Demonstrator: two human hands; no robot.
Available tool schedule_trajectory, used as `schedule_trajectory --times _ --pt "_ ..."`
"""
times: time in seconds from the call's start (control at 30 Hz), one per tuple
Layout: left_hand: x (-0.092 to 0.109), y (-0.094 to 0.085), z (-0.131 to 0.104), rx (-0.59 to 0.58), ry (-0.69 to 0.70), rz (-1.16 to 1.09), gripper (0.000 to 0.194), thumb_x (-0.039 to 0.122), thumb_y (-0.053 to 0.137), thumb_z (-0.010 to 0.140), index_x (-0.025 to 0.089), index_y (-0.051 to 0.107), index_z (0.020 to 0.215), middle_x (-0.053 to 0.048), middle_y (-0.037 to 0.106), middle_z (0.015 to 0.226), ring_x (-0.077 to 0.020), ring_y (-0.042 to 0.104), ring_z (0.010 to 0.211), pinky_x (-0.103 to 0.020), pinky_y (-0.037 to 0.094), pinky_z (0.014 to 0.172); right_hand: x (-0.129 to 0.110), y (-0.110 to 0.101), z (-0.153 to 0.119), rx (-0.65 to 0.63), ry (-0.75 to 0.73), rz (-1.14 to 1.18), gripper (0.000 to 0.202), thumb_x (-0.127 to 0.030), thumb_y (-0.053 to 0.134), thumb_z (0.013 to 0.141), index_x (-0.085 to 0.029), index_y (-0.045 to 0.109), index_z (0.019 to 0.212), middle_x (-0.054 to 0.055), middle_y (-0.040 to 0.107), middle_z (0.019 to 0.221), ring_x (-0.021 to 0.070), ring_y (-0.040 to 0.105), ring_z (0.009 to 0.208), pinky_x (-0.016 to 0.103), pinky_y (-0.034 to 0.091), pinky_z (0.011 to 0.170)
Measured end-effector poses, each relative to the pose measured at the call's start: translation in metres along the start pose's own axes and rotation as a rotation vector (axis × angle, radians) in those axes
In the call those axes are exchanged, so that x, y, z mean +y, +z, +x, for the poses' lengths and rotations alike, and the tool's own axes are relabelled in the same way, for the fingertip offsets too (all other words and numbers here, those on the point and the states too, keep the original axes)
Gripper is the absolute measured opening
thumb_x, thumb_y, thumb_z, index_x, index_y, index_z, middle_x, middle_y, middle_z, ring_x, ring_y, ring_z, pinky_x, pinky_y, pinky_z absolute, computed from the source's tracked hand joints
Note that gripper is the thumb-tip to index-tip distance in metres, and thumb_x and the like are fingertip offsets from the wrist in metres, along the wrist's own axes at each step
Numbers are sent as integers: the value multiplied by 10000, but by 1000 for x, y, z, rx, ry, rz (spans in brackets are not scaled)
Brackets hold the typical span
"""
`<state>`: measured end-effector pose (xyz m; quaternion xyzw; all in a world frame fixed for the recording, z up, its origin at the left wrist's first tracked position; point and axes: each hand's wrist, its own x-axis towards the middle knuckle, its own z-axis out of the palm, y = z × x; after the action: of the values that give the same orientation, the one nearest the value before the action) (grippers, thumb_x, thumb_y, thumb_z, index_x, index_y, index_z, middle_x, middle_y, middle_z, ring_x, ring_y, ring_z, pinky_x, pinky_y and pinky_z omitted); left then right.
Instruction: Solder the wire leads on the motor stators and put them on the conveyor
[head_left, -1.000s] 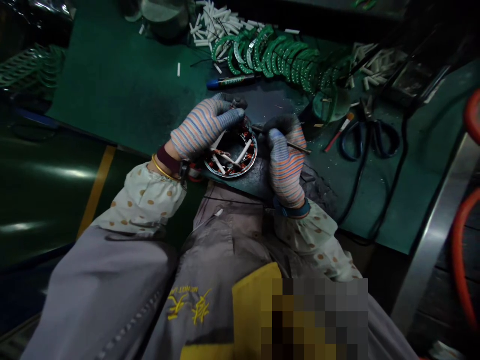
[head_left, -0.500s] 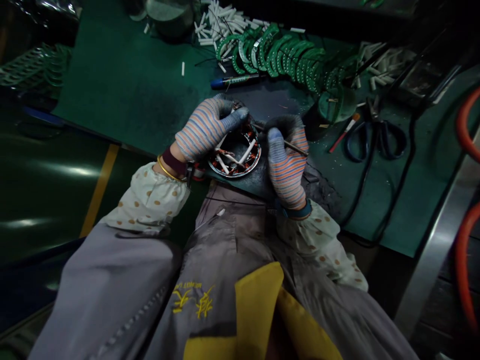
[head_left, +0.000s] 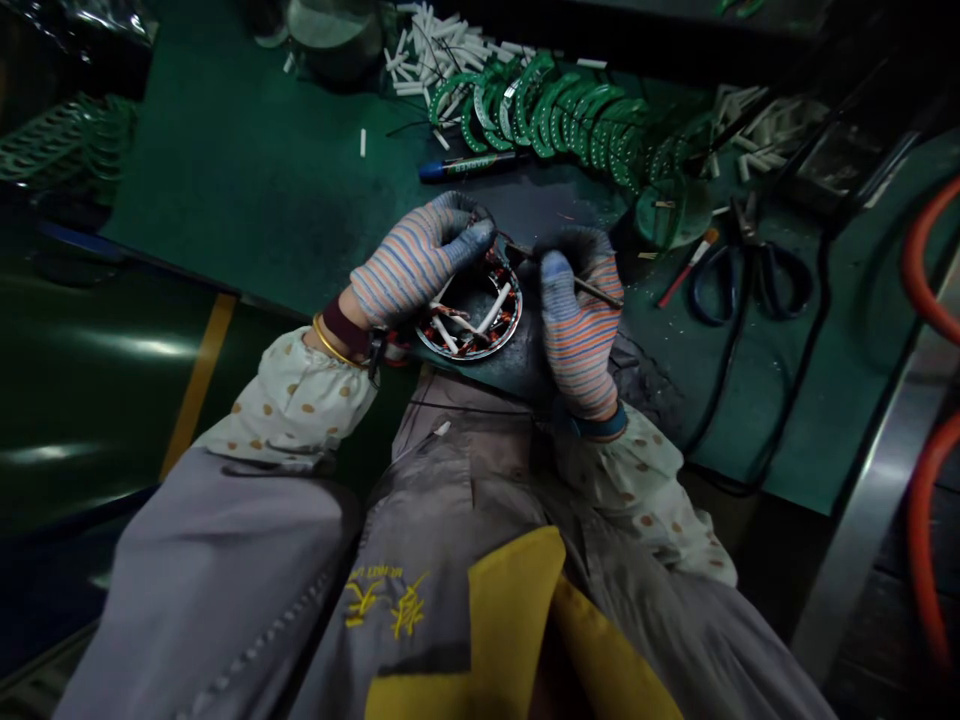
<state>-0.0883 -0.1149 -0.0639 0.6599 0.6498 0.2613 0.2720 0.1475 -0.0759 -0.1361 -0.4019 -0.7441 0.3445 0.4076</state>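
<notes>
A round metal ring with copper-red windings and white tubes lies at the front edge of the green table. My left hand, in a striped glove, grips the ring's upper left side, thumb and fingers closed over it. My right hand, gloved too, is closed around a thin dark metal tool. The tool's tip points left, at the ring's upper right side near my left fingertips; whether it touches the windings is too dark to tell.
Behind the hands lie a blue marker, a row of green curved pieces and white tubes. To the right are a red brush, scissors, a green round container, black cables and an orange hose.
My right hand and the tool have shifted very slightly to the right. My left hand and the ring have hardly moved.
</notes>
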Motion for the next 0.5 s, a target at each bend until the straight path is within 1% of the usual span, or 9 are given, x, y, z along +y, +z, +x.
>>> schedule_trajectory --times 0.07,0.1,0.13,0.2,0.23,0.37,0.43,0.5 --pt "-1 2 -1 25 13 -11 541 652 543 1254 252 767 967 -118 817 1238 -357 755 1220 -518 621 1181 1 -6 2 92 -13 27 541 -745 451 1243 -319 780 1195 93 834 1174 314 826 1172 604 700 1174" --pt "-2 2 -2 35 13 -18 558 679 541 1254 255 770 972 -116 819 1244 -352 750 1205 -512 624 1169 1 -8 2 120 -15 41 568 -784 461 1229 -318 780 1166 83 836 1123 304 829 1116 580 718 1132" --pt "-3 3 -2 41 8 -22 574 705 541 1254 257 771 979 -114 822 1243 -347 744 1195 -507 626 1162 2 -9 2 115 -21 47 596 -812 453 1222 -317 780 1162 79 838 1106 298 831 1095 563 725 1111" --pt "-4 3 -2 35 0 -20 579 709 542 1261 256 768 978 -115 826 1231 -343 736 1187 -507 622 1162 2 -10 0 83 -29 32 640 -832 412 1223 -310 780 1177 86 846 1130 301 833 1136 564 712 1135" --pt "-4 2 -1 31 -3 -14 564 681 544 1268 253 765 973 -117 827 1232 -342 736 1186 -510 621 1166 2 -11 -1 61 -32 14 653 -822 388 1231 -304 783 1187 93 848 1155 310 830 1180 579 697 1163" --pt "5 2 -2 34 -59 26 420 512 610 1262 267 768 959 -105 823 1246 -328 737 1182 -508 622 1189 -3 -12 -4 -71 11 -102 632 -685 327 1277 -283 815 1271 137 858 1267 365 801 1362 627 647 1251" --pt "11 2 -2 49 -97 25 387 464 629 1255 276 771 948 -106 825 1240 -331 743 1188 -505 620 1199 -7 -13 -5 -131 44 -152 612 -628 325 1285 -281 826 1344 155 863 1317 386 794 1403 637 645 1257" --pt "14 2 -2 53 -106 12 396 451 624 1251 281 759 920 -116 827 1235 -337 752 1196 -507 618 1208 -12 -13 -5 -167 58 -163 613 -605 321 1286 -277 823 1411 165 865 1348 403 793 1412 661 646 1253"
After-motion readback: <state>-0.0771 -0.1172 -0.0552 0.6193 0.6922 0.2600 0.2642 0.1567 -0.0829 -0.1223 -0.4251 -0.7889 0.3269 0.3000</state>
